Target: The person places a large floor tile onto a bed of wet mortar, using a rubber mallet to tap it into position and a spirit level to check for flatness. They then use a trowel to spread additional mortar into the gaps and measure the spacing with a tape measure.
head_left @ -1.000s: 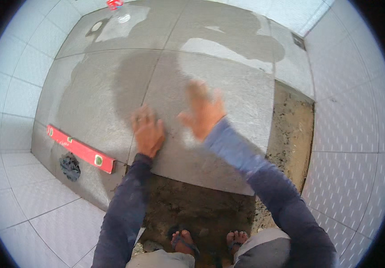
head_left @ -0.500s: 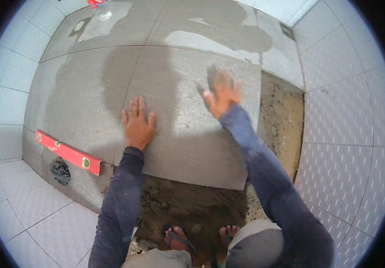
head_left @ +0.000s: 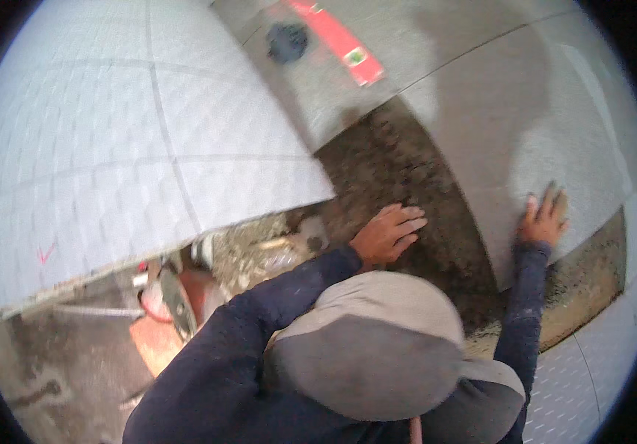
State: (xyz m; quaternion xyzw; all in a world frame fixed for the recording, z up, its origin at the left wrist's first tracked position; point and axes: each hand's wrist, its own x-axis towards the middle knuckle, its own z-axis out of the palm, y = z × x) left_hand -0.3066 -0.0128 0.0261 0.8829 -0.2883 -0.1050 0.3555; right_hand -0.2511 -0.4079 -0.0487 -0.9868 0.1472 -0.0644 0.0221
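My right hand (head_left: 546, 220) rests on a large grey floor tile (head_left: 474, 140), fingers spread and nothing in them. Over the dark mortar bed (head_left: 385, 155) beside that tile is my left hand (head_left: 386, 237), its fingers loosely stretched and empty; whether it touches the mortar I cannot tell. The near edge of the tile runs along the exposed mortar between the two hands. A red spirit level (head_left: 339, 41) lies on the tiles farther off, with a dark crumpled lump (head_left: 287, 42) next to it.
White patterned wall tiles (head_left: 111, 148) rise on the left and end at a corner near the mortar. Beyond their lower edge lie rubble (head_left: 255, 259) and a tool with a round blade-like disc (head_left: 178, 303). My bent knee (head_left: 370, 340) fills the lower middle.
The view has swung left and down. My left hand has come off the tile and back over the mortar bed. My right hand, blurred above the tile before, now lies on it.
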